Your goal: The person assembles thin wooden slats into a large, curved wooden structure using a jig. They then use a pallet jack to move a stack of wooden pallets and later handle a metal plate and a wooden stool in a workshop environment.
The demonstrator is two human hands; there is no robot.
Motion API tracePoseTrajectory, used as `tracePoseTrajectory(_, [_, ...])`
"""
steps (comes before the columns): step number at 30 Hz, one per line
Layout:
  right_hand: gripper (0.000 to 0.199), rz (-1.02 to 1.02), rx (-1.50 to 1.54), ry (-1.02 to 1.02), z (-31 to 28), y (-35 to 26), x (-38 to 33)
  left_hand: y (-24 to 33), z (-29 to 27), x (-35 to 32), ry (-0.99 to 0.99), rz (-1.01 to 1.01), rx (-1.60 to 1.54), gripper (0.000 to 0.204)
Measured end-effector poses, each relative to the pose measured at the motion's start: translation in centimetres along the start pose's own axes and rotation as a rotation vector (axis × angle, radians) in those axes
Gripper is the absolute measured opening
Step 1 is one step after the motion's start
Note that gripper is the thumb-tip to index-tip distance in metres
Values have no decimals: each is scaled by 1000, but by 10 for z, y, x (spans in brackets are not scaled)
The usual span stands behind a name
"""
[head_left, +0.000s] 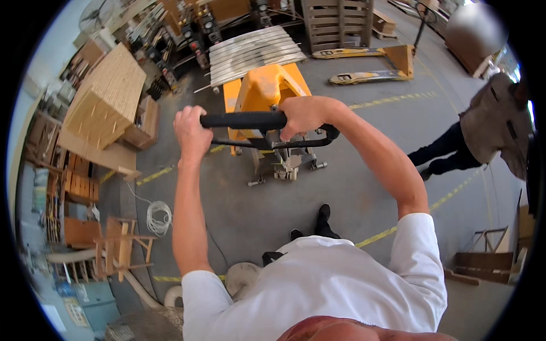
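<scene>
Hands grip the black crossbar handle [244, 120] of a yellow pallet jack [266, 91], which stands on the grey concrete floor [352, 187] just ahead of the person. The jack's long axis runs toward twelve o'clock, its forks pointing away under a stack of curved metal sheets [253, 52], while the handle itself lies crosswise, nine to three. The left hand [192, 133] is closed in a full fist around the handle's left end, forearm straight and nearly vertical in the view. The right hand [304, 113] wraps the right end, fingers curled fully over the bar, the arm bent at the elbow and reaching in from four o'clock. A second yellow pallet jack [369, 62] lies at one o'clock, in front of a wooden pallet [335, 23] standing on edge. Another person [483, 133] walks at three o'clock. A large wooden crate [108, 96] tilts at ten o'clock, a coil of white cable [159, 216] lies at eight, beside wooden chair frames [122, 247].
</scene>
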State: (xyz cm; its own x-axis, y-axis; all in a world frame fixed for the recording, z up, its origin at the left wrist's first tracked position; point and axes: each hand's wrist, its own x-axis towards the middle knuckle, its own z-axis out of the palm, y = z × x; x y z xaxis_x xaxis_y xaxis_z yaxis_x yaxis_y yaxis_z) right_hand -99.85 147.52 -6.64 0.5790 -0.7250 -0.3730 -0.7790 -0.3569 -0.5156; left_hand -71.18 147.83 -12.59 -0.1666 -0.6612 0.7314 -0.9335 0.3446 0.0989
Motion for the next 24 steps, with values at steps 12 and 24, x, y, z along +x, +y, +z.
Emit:
tracePoseTrajectory(12, [32, -154, -39, 57, -2, -7, -13, 21, -39, 5, 22, -42, 9, 21])
tracePoseTrajectory(24, [35, -233, -129, 35, 14, -26, -109, 88, -102, -53, -34, -159, 111, 21])
